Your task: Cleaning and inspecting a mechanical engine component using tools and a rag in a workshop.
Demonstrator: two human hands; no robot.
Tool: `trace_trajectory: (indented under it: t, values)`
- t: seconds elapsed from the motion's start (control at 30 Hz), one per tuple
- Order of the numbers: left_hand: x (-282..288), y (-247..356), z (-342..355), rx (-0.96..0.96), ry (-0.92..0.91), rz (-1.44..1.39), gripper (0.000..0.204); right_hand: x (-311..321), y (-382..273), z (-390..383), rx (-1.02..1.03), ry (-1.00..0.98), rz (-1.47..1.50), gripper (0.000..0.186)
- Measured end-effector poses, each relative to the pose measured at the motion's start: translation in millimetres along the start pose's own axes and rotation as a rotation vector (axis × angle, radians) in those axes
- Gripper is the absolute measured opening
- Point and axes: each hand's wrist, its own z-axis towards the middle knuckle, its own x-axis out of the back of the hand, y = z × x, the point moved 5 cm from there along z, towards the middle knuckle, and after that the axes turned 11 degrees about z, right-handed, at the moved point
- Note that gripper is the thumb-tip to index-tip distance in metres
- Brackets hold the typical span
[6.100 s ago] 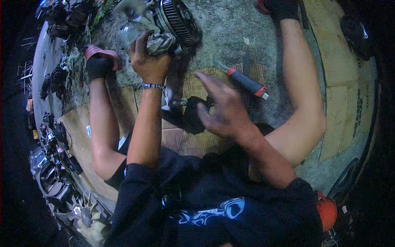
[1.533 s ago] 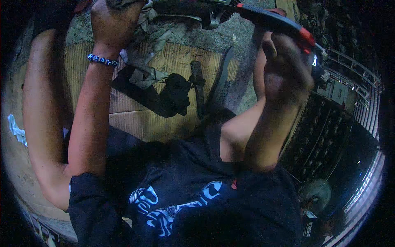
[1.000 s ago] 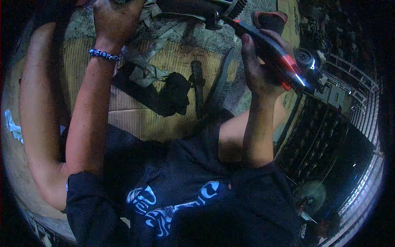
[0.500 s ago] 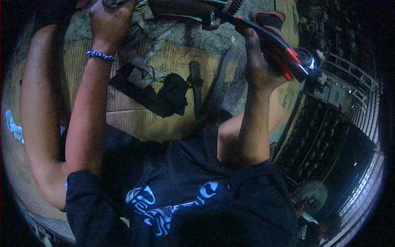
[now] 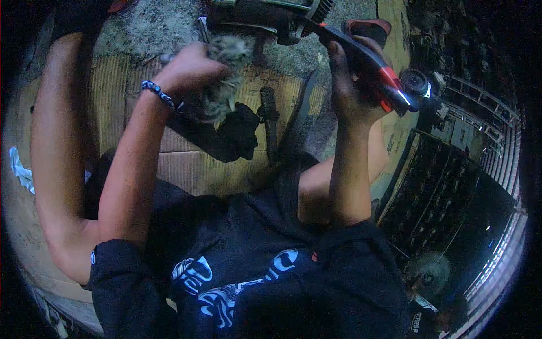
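My left hand (image 5: 195, 68), with a beaded bracelet at its wrist, is closed on a crumpled grey rag (image 5: 228, 51) above the cardboard. My right hand (image 5: 353, 85) grips a glossy black and red tapered part (image 5: 370, 62), its thumb on the near side. The part's far end meets or overlaps a dark curved metal assembly (image 5: 254, 17) at the top edge; I cannot tell whether they are joined. A coil spring (image 5: 322, 10) shows beside that assembly. Below the rag lies a bunched black cloth (image 5: 240, 133), and a dark rod-like thing (image 5: 268, 116) lies to its right.
Flattened cardboard (image 5: 180, 172) covers the ground between my legs. A dark red-edged object (image 5: 375, 28) sits beyond my right hand. Farther right are a small dark wheel (image 5: 415, 82), a dark panel (image 5: 435, 186) and a metal rack (image 5: 485, 104). A pale scrap (image 5: 21, 169) lies at far left.
My left hand has come back from the top edge, toward me and to the right, with the rag. My right hand keeps its grip; the black and red part has shifted slightly.
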Motion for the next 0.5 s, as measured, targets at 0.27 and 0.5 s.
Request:
trace_trajectory:
  t: [0.27,0.5]
  values:
    - [-19,61,-27,-0.327,-0.121,-0.105,0.039,1,-6,-5,0.182,-0.062,-0.194,0.03]
    - [-30,45,-20,-0.269,-0.019,0.331,0.04,-6,-19,-9,0.155,-0.138,-0.303,0.027]
